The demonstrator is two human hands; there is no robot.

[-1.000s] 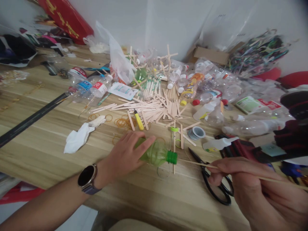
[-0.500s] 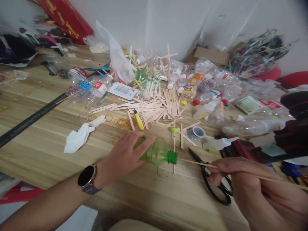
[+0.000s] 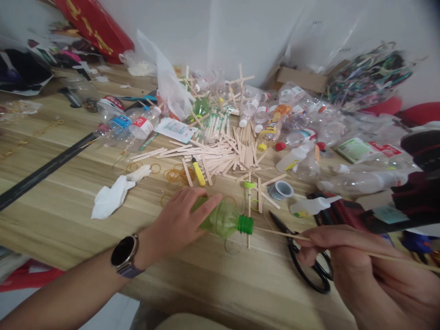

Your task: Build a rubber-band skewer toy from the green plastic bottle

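Observation:
My left hand [image 3: 185, 213] is closed around a green plastic bottle [image 3: 223, 216] lying on its side, its threaded neck pointing right. Between the thumb and fingers of my right hand [image 3: 364, 261] is a thin wooden skewer [image 3: 282, 233]. The skewer's tip points left at the bottle's mouth; whether it touches the mouth I cannot tell. Black scissors [image 3: 307, 261] lie beneath and beside my right fingers. Just behind the bottle neck, a stick with a green cap [image 3: 249, 184] on it rests on the table.
Popsicle sticks [image 3: 220, 156], rubber bands [image 3: 177, 175] and a yellow-handled tool [image 3: 198, 172] lie beyond my hands. At right are a wire spool [image 3: 281, 189], a glue bottle [image 3: 312, 206] and several clear bottles [image 3: 364, 182]. A crumpled tissue [image 3: 112, 197] lies at left.
The skewer's tip has shifted slightly to the right, away from the bottle mouth. Both hands and the bottle look almost unmoved.

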